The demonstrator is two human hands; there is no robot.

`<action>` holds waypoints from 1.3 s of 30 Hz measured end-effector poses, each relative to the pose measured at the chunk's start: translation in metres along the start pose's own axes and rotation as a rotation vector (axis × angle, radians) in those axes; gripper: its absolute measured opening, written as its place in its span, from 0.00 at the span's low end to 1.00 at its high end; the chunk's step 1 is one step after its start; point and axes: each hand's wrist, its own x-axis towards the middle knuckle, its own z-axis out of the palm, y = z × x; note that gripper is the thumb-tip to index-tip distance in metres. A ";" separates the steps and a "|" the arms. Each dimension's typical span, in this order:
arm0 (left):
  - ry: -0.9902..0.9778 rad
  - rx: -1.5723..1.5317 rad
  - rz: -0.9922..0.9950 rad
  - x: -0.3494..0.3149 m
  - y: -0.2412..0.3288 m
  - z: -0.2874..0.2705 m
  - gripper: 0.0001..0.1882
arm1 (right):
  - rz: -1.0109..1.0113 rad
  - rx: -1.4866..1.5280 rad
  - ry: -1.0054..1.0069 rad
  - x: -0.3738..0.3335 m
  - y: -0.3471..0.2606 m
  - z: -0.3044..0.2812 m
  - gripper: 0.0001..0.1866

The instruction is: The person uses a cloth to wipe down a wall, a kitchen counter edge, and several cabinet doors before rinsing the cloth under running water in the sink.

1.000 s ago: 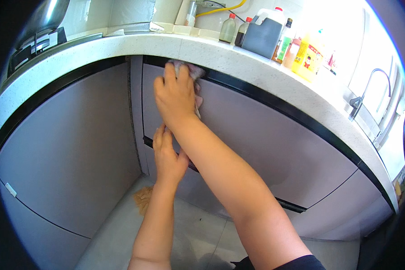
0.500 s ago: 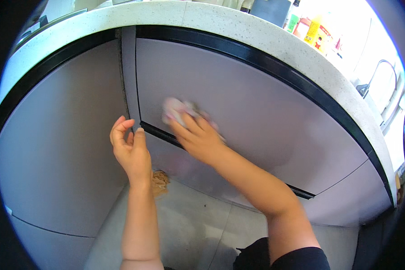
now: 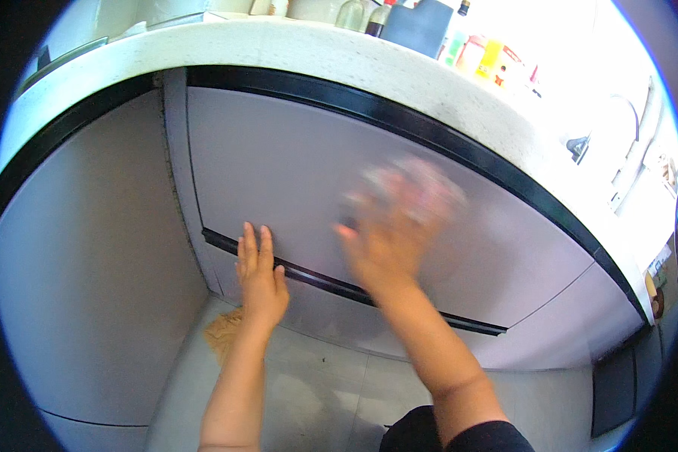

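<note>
At the bottom edge, a short dark sleeve (image 3: 490, 437) around the right upper arm, beside a patch of dark clothing (image 3: 410, 431). Farther up, two bare forearms, well apart. Between them, pale grey tiled floor (image 3: 316, 399); just beside the left forearm and partly hidden by it, a crumpled brown heap (image 3: 220, 335).

To the left, the left hand (image 3: 261, 290), free of any object, with fingers outstretched across a long black handle strip (image 3: 320, 280); cannot tell how firmly pressed. To the right and higher, the right hand (image 3: 390, 252), blurred, with thumb spread to the left and fingers over a pale, pink-patched crumpled cloth (image 3: 414, 188); cannot tell whether flat on it or clenched around it. For the cloth, a place above and beyond the right hand's palm, well apart from the left hand, in front of a smooth mauve-grey cabinet front (image 3: 279, 158). In the way, right hand over the cloth's lower part and right wrist across the strip.

At the left, a second mauve-grey panel (image 3: 90, 256). Above, a curved black band (image 3: 316, 90) beneath a white speckled countertop (image 3: 279, 45). On top, a clear bottle (image 3: 350, 15), a dark red-capped bottle (image 3: 378, 19), a blue-grey jug (image 3: 418, 29) and a yellow bottle (image 3: 490, 60). Far right, in glare, a slim curved tap (image 3: 578, 148).
</note>
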 end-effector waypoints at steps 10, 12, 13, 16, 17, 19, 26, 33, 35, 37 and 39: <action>0.045 0.067 0.036 -0.002 0.006 0.011 0.40 | -0.271 0.341 -0.103 0.019 -0.024 0.028 0.24; 0.012 0.076 0.011 -0.005 0.011 0.004 0.40 | -0.108 0.402 -0.079 -0.012 0.044 -0.020 0.22; 0.003 0.082 0.035 -0.007 0.014 0.006 0.40 | -0.216 0.038 0.087 -0.032 0.082 -0.040 0.23; 0.001 0.103 0.027 -0.009 0.013 0.004 0.40 | 0.049 -0.397 -0.021 -0.113 0.172 -0.114 0.27; -0.002 0.113 0.027 -0.010 0.014 0.009 0.40 | 0.283 -0.436 0.045 -0.142 0.200 -0.130 0.28; 0.021 0.100 0.047 -0.012 0.016 0.020 0.40 | 0.534 -0.462 0.134 -0.176 0.229 -0.137 0.29; 0.090 0.097 0.114 -0.008 0.005 0.018 0.38 | 0.157 -0.161 0.111 -0.118 0.129 -0.063 0.27; 0.218 0.059 -0.150 -0.018 -0.014 0.000 0.34 | -0.327 0.289 -0.070 -0.055 -0.057 0.061 0.24; 0.273 0.031 -0.224 -0.026 -0.033 0.013 0.32 | -0.428 0.323 -0.076 -0.046 -0.076 0.071 0.23; 0.139 0.061 -0.313 -0.037 -0.031 0.029 0.33 | -0.362 0.421 -0.152 -0.077 -0.070 0.070 0.21; 0.066 0.068 -0.381 -0.048 -0.037 0.025 0.34 | -0.404 0.447 -0.127 -0.108 -0.053 0.059 0.19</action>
